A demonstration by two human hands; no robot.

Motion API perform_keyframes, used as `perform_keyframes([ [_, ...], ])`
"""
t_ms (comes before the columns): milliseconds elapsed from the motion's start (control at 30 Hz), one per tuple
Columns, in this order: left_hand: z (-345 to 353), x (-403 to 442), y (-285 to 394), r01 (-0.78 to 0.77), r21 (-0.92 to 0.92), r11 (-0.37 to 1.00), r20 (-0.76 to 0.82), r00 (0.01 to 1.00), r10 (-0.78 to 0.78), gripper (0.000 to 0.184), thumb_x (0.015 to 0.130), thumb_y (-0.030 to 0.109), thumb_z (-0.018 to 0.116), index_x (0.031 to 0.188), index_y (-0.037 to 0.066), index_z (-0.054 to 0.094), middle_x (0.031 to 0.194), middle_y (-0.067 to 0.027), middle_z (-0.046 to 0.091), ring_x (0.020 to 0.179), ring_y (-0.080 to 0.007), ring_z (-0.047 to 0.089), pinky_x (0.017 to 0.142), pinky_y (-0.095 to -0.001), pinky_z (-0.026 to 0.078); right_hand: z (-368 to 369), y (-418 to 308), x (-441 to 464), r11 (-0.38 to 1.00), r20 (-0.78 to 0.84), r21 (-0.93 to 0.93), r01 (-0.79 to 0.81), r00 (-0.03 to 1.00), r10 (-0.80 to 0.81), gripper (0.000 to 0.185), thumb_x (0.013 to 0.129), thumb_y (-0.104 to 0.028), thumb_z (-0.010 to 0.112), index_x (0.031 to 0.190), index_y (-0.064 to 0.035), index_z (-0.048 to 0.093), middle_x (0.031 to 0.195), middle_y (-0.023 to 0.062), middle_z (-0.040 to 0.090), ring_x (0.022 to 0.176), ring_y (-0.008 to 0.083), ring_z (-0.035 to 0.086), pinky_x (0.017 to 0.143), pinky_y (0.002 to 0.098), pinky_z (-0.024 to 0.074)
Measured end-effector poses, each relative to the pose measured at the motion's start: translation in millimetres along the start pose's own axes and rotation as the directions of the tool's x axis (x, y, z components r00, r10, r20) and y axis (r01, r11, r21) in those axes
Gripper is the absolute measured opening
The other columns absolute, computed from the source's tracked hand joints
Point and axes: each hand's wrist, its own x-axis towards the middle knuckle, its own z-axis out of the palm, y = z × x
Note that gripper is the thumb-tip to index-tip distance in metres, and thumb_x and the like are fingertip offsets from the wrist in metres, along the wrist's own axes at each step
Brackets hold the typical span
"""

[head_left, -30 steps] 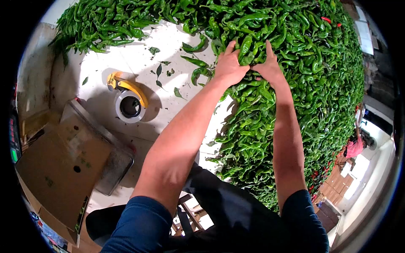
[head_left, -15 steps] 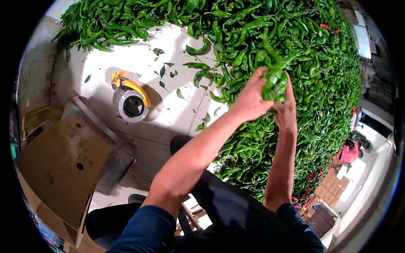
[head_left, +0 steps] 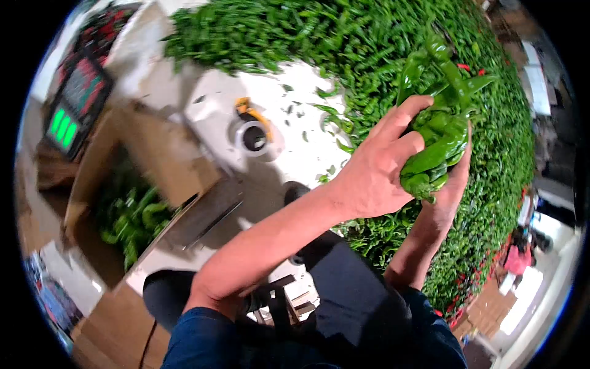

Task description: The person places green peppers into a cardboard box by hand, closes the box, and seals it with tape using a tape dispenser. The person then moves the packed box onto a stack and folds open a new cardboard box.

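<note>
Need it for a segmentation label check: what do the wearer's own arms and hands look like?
Both hands, left and right, are bare, fingers ungloved. Forearms bare to about the elbow, where short dark blue fabric sleeves end. No markings or cables visible.

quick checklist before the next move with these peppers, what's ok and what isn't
- Two-handed grip: ok, left hand and right hand hold the bunch of peppers from both sides.
- Open box: ok, its inside is visible, with green peppers in it.
- Room left in box: cannot tell, its inside is shadowed and partly hidden.
- Tape dispenser apart from hands: ok.
- Display readable: not ok, lit but blurred.
</note>
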Motion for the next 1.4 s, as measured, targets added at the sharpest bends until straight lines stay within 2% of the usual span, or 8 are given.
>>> perform_keyframes([
  [100, -56, 12, 79, -0.178, 0.174, 0.969, -0.054, 0.980, 0.190, 0.038, 0.071, 0.009, 0.083, 0.099, 0.004, 0.058, 0.145, -0.0251, 0.041, 0.128, -0.0450, 0.050, 0.106, -0.0483, 0.045, 53, -69, -4, 0.967, 0.148, 0.233, 0.107, 0.978, -0.144, 0.105, 0.074, -0.013, 0.085, 0.158, -0.0005, 0.024, 0.142, 0.0187, 0.054, 0.126, 0.0297, 0.060, 0.108, 0.0401, 0.0478],
  [200, -126, -5, 156, -0.208, 0.315, 0.926, -0.033, 0.973, 0.229, 0.050, 0.074, 0.008, 0.079, 0.120, 0.003, 0.060, 0.152, -0.0204, 0.037, 0.138, -0.0358, 0.041, 0.113, -0.0446, 0.036, 117, -128, -11, 0.870, 0.299, 0.427, 0.247, 0.869, -0.393, 0.098, 0.072, 0.000, 0.082, 0.156, -0.0002, 0.031, 0.150, 0.0171, 0.048, 0.132, 0.0277, 0.054, 0.112, 0.0392, 0.0440],
  [433, -235, -130, 267, 0.323, 0.517, 0.792, -0.393, 0.912, -0.115, 0.038, 0.077, 0.003, 0.072, 0.114, 0.003, 0.061, 0.152, -0.0225, 0.040, 0.139, -0.0413, 0.044, 0.113, -0.0437, 0.038, 259, -176, -40, 0.707, 0.604, 0.405, 0.580, 0.412, -0.683, 0.094, 0.063, 0.004, 0.073, 0.151, -0.0103, 0.044, 0.149, 0.0142, 0.050, 0.138, 0.0356, 0.048, 0.113, 0.0421, 0.0419],
  [600, -299, -188, 277, 0.574, 0.695, 0.433, -0.316, 0.785, -0.533, 0.053, 0.078, 0.013, 0.081, 0.126, 0.002, 0.061, 0.148, -0.0208, 0.050, 0.132, -0.0321, 0.055, 0.109, -0.0395, 0.043, 317, -119, -49, 0.659, 0.970, 0.075, 0.748, 0.099, -0.224, 0.082, 0.074, -0.008, 0.075, 0.149, -0.0131, 0.040, 0.146, 0.0112, 0.050, 0.115, 0.0376, 0.063, 0.092, 0.0481, 0.0552],
  [667, -305, -186, 282, 0.680, 0.727, 0.095, -0.479, 0.602, -0.639, 0.057, 0.074, 0.019, 0.084, 0.124, 0.001, 0.064, 0.140, -0.0267, 0.055, 0.130, -0.0387, 0.055, 0.109, -0.0407, 0.044, 323, -99, -54, 0.539, 0.948, 0.002, 0.842, 0.170, -0.270, 0.073, 0.081, -0.014, 0.074, 0.146, -0.0103, 0.043, 0.141, 0.0157, 0.052, 0.111, 0.0372, 0.065, 0.090, 0.0477, 0.0555],
  [967, -310, -196, 275, 0.616, 0.775, -0.141, -0.619, 0.695, -0.365, 0.037, 0.081, 0.029, 0.085, 0.105, 0.003, 0.073, 0.098, -0.0144, 0.074, 0.091, -0.0292, 0.071, 0.080, -0.0373, 0.055, 334, -114, -49, 0.844, 0.751, 0.323, 0.429, 0.427, -0.504, 0.043, 0.091, -0.006, 0.066, 0.134, -0.0054, 0.059, 0.121, 0.0143, 0.067, 0.111, 0.0272, 0.066, 0.093, 0.0365, 0.0535],
  [1133, -302, -212, 270, 0.679, 0.727, 0.102, -0.668, 0.733, -0.128, 0.019, 0.090, 0.010, 0.076, 0.107, 0.003, 0.073, 0.099, -0.0102, 0.074, 0.088, -0.0187, 0.068, 0.081, -0.0307, 0.054, 314, -102, -35, 0.903, 0.729, 0.411, -0.123, 0.639, -0.244, 0.037, 0.097, 0.002, 0.058, 0.134, 0.0016, 0.059, 0.116, 0.0125, 0.070, 0.102, 0.0224, 0.069, 0.093, 0.0342, 0.0552],
  [1400, -298, -234, 299, 0.577, 0.719, 0.388, -0.681, 0.697, 0.226, 0.027, 0.097, -0.007, 0.061, 0.123, -0.006, 0.065, 0.111, -0.0154, 0.072, 0.101, -0.0183, 0.069, 0.094, -0.0298, 0.055, 196, 26, 2, 0.969, 0.230, 0.074, -0.235, 0.950, 0.212, 0.030, 0.095, -0.007, 0.066, 0.121, 0.0075, 0.064, 0.094, 0.0114, 0.070, 0.079, 0.0148, 0.066, 0.078, 0.0290, 0.0562],
])
